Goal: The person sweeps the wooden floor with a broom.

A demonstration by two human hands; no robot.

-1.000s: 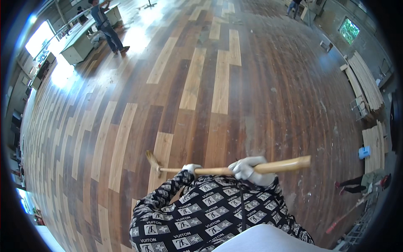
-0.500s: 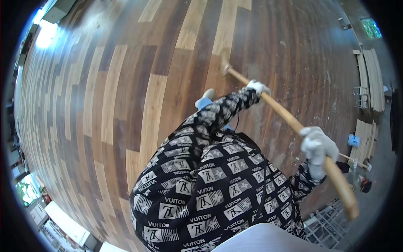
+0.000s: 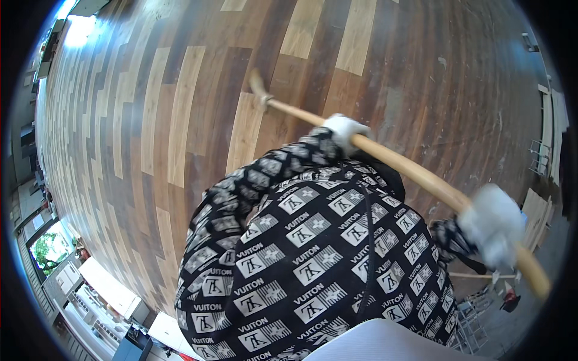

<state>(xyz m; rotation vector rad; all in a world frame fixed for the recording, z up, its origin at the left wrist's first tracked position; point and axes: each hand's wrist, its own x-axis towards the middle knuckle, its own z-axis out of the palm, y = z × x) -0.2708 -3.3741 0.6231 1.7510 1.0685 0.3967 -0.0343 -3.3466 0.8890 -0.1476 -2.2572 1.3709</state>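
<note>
Left hand [image 3: 344,130]: gloved, gripping the wooden handle [image 3: 415,174] partway down.
Right hand [image 3: 494,224]: gloved, clasping its upper end.
Handle: slanting down, its tip touching the wooden plank floor [image 3: 180,120].

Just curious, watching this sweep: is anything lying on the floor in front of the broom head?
Nothing visible. The broom head rests on bare wooden floor, with both gloved hands, left hand and right hand, on the handle.

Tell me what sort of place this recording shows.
Probably a large hall or workshop whose floor is under work: a wide plank floor in mixed browns, boards stacked by the wall, and a long wooden handle held in both gloved hands.
</note>
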